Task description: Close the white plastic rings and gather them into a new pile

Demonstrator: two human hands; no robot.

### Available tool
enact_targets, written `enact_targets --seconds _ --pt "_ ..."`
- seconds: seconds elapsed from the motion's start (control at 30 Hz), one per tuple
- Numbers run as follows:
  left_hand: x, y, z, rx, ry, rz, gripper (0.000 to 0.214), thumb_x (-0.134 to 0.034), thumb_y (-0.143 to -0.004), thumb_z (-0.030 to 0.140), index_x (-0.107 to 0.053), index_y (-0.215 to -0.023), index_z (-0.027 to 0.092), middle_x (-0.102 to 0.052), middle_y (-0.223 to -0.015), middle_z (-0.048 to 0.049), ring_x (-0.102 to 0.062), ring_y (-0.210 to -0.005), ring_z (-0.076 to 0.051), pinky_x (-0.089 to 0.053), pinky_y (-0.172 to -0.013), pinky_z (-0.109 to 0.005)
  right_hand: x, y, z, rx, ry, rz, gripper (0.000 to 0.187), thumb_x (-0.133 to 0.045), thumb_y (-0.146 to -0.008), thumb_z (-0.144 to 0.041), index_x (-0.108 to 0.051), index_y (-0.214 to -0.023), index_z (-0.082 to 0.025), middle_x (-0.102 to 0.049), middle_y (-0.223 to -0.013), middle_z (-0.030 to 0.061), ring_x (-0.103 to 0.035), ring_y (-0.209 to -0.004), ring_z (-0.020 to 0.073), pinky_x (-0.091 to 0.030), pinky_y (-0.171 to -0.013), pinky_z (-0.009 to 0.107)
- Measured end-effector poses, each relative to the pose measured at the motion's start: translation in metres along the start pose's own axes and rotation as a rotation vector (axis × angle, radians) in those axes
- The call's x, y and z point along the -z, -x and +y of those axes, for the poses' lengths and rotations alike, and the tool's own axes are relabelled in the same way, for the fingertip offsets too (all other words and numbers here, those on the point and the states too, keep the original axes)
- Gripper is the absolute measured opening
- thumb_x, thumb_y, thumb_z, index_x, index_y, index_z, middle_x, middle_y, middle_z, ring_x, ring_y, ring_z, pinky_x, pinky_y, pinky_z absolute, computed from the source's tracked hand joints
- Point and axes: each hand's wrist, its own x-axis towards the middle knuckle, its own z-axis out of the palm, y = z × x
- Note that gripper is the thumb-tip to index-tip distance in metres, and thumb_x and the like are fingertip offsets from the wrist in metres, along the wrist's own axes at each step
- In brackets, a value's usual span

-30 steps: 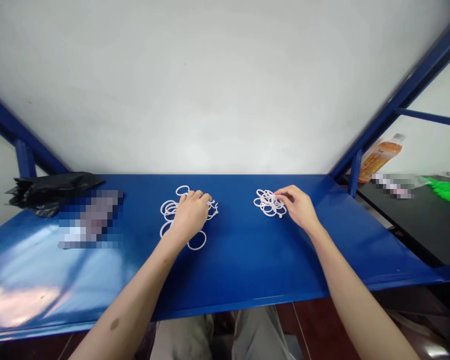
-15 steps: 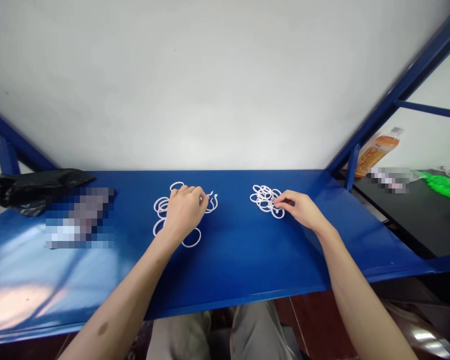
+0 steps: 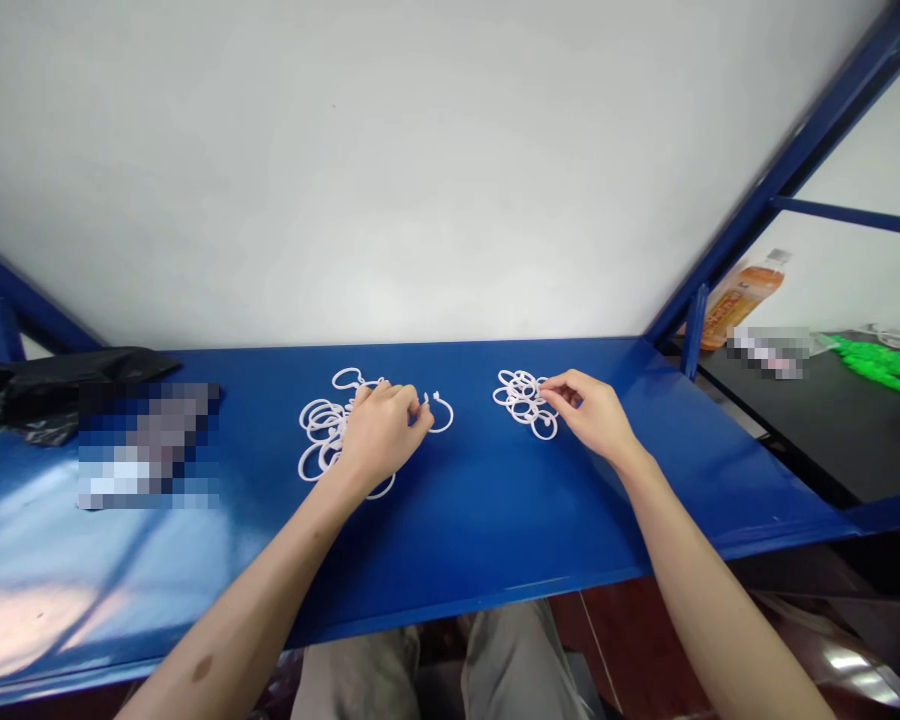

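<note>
My left hand (image 3: 386, 430) is bent over a spread of white plastic rings (image 3: 317, 420) on the left of the blue table. Its thumb and fingertips are pinched together at one open ring (image 3: 451, 418), whose gap and small knobbed end show just right of the fingers. Part of the spread is hidden beneath this hand. At the right, a tighter pile of similar white rings (image 3: 521, 397) lies on the table. My right hand (image 3: 589, 405) reaches that pile's right edge with thumb and forefinger closed on a ring, mostly covered by the fingertips.
The blue table (image 3: 457, 540) meets a pale wall behind. On its left lie a black plastic bag (image 3: 105, 372) and a blurred-out item (image 3: 150, 440). Beyond the blue frame at right, a dark surface holds an orange drink bottle (image 3: 742, 300) and a green bundle (image 3: 877, 365).
My left hand has shifted slightly lower and to the right, and more rings show to its left. One open ring now stands clear of its fingertips. My right hand stays at its pile.
</note>
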Motion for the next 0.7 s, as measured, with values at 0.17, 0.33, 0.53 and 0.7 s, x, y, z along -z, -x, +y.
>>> enact_targets --seconds 0.17,0.33,0.53,0.7 --pt "0.001 0.0 0.006 0.008 0.037 0.076 0.028 -0.05 -0.092 0.024 -0.042 -0.065 0.023 -0.064 -0.067 -0.0022 -0.061 -0.077 -0.023 -0.038 -0.08 -0.039 -0.047 -0.002 -0.05 0.025 -0.187 -0.079 0.02 -0.063 -0.094 -0.04 -0.071 -0.102 -0.024 -0.075 -0.088 0.0032 -0.068 -0.073 0.0173 -0.054 -0.07 0.032" --pt "0.007 -0.002 0.007 0.083 0.288 0.094 0.021 -0.05 -0.093 0.028 -0.05 -0.073 0.022 -0.065 -0.072 -0.0017 -0.06 -0.074 -0.02 -0.041 -0.075 -0.034 -0.099 -0.004 -0.083 -0.011 -0.357 -0.111 0.014 -0.059 -0.096 -0.034 -0.064 -0.1 -0.023 -0.073 -0.084 0.0017 -0.069 -0.073 0.0169 -0.056 -0.07 0.032" --pt "0.013 -0.002 0.01 0.176 0.765 -0.119 0.021 -0.046 -0.098 0.037 -0.061 -0.095 0.023 -0.071 -0.076 0.0014 -0.062 -0.067 -0.016 -0.044 -0.065 -0.027 -0.106 0.004 -0.08 0.118 -0.326 0.018 0.007 -0.058 -0.096 -0.028 -0.062 -0.095 -0.022 -0.07 -0.083 0.0018 -0.067 -0.071 0.0161 -0.054 -0.069 0.03" --pt "0.012 0.003 0.013 0.077 0.767 -0.155 0.014 -0.048 -0.097 0.029 -0.055 -0.086 0.024 -0.072 -0.075 0.0034 -0.065 -0.069 -0.015 -0.046 -0.068 -0.027 -0.096 0.011 -0.073 0.371 -0.128 0.009 0.013 -0.05 -0.101 -0.023 -0.06 -0.092 -0.023 -0.066 -0.086 0.0044 -0.064 -0.079 0.0179 -0.052 -0.074 0.031"
